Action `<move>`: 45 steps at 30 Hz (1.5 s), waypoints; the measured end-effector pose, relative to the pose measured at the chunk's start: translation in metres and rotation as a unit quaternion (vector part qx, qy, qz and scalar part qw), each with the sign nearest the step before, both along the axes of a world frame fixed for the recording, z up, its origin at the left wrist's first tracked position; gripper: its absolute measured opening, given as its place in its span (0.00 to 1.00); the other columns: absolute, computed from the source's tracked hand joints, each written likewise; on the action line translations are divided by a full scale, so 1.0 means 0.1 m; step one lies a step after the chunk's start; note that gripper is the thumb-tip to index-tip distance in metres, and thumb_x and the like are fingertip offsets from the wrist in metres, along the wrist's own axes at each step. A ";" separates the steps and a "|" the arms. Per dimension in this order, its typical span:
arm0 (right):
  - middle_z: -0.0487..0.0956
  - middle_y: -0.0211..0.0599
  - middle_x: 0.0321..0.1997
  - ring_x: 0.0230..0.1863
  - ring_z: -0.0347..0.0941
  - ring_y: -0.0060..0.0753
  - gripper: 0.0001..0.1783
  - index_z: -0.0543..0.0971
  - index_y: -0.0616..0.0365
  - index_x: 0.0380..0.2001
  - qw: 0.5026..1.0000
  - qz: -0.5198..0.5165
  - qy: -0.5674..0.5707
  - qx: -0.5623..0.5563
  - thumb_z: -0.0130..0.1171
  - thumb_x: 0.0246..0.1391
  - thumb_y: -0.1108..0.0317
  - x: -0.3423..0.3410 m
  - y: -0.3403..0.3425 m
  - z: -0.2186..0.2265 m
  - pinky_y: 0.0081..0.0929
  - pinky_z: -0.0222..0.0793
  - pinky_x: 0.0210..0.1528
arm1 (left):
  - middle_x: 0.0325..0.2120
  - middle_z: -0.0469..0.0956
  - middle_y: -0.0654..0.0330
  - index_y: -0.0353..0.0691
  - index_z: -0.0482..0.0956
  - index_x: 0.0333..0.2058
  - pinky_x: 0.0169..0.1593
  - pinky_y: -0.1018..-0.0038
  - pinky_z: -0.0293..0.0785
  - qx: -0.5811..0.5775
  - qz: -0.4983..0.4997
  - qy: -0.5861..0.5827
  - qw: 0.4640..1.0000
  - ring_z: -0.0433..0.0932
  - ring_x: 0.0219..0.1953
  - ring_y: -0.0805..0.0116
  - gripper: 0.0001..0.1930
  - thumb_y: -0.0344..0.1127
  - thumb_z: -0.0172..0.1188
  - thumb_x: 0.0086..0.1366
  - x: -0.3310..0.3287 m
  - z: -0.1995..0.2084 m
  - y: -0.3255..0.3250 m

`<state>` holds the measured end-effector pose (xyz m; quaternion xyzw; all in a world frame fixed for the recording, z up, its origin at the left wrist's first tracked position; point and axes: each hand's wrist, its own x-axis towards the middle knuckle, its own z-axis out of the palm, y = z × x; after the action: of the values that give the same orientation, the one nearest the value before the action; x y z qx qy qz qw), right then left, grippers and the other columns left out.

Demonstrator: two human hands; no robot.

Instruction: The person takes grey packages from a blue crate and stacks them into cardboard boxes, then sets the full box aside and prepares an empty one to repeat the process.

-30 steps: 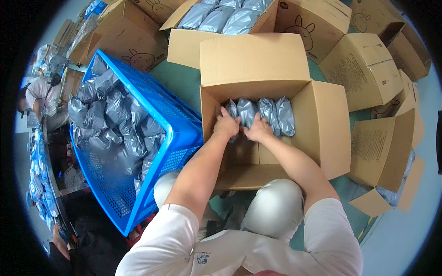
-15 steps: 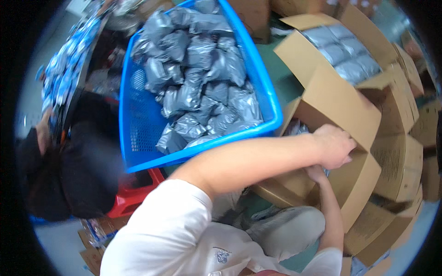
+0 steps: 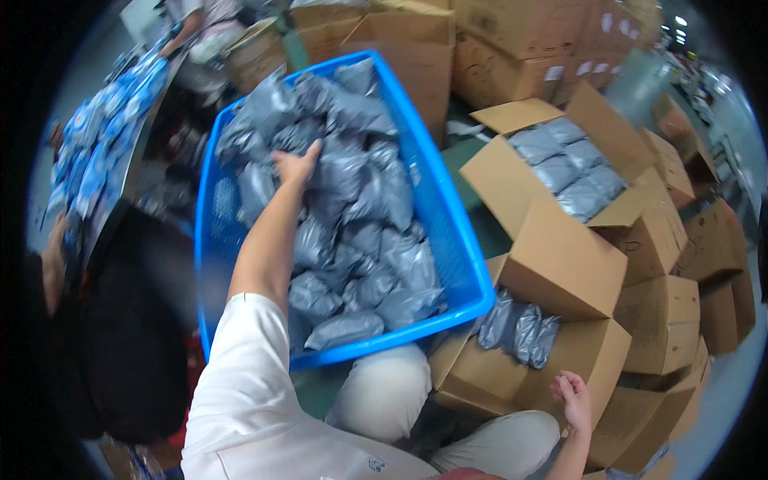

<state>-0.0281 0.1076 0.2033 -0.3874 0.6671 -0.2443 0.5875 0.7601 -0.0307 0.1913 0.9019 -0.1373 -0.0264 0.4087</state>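
My left hand (image 3: 296, 166) reaches into a blue plastic basket (image 3: 470, 268) heaped with grey plastic packages (image 3: 344, 172). Its thumb and fingers are apart, resting on the packages in the upper left of the heap without a grip on any. By the near side of an open cardboard box (image 3: 580, 352), my right hand (image 3: 570, 398) is raised with its fingers curled in and nothing visible in them. A few grey packages (image 3: 524, 328) stand side by side against the far left part of that box; bare cardboard shows around them.
Behind this box stands another open carton (image 3: 504, 180) packed with grey packages. More cartons (image 3: 656, 320) crowd the right side, and stacked boxes (image 3: 512, 72) rise at the back. At left are blue-and-white packs (image 3: 104, 128) and another person in dark clothes (image 3: 136, 320).
My left hand has swung from the box over to the basket heap. My right hand has come up out of the box, uncovering the packages inside. The view has shifted too.
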 end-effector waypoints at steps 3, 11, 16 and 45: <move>0.79 0.32 0.44 0.43 0.77 0.24 0.20 0.74 0.61 0.55 1.000 0.018 -0.009 -0.018 0.60 0.64 0.63 0.09 -0.02 0.04 0.23 0.74 0.45 | 0.65 0.56 0.27 0.16 0.37 0.66 0.69 0.62 0.58 0.000 0.019 -0.090 0.996 0.59 0.69 0.39 0.72 0.69 0.72 0.46 0.66 -0.13 0.14; 0.80 0.37 0.48 0.49 0.77 0.26 0.20 0.74 0.64 0.55 0.993 0.048 0.048 -0.099 0.61 0.64 0.67 0.15 0.08 0.37 0.25 0.74 0.51 | 0.52 0.77 0.40 0.23 0.69 0.56 0.54 0.60 0.76 -0.063 0.034 0.055 0.996 0.79 0.53 0.49 0.49 0.58 0.75 0.46 -0.03 0.47 0.30; 0.78 0.43 0.57 0.58 0.75 0.30 0.21 0.73 0.64 0.57 0.970 0.166 -0.082 -0.161 0.60 0.64 0.68 1.02 -0.12 0.82 0.28 0.71 0.59 | 0.34 0.81 0.64 0.47 0.79 0.47 0.27 0.77 0.70 -0.364 -0.156 0.350 0.849 0.77 0.29 0.69 0.21 0.54 0.63 0.62 -1.00 1.53 1.10; 0.75 0.46 0.56 0.56 0.72 0.38 0.40 0.67 0.68 0.60 0.925 -0.140 0.227 -0.270 0.72 0.44 0.67 -0.49 0.53 0.58 0.36 0.66 0.62 | 0.52 0.76 0.42 0.20 0.68 0.58 0.55 0.63 0.73 0.165 -0.252 0.377 0.876 0.79 0.50 0.53 0.48 0.53 0.76 0.48 -1.45 -1.97 0.86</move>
<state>-0.0771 0.1604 0.2610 -0.4789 0.7392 -0.4003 0.2529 0.6155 0.0555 -0.0057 0.8129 -0.1891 -0.4885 0.2545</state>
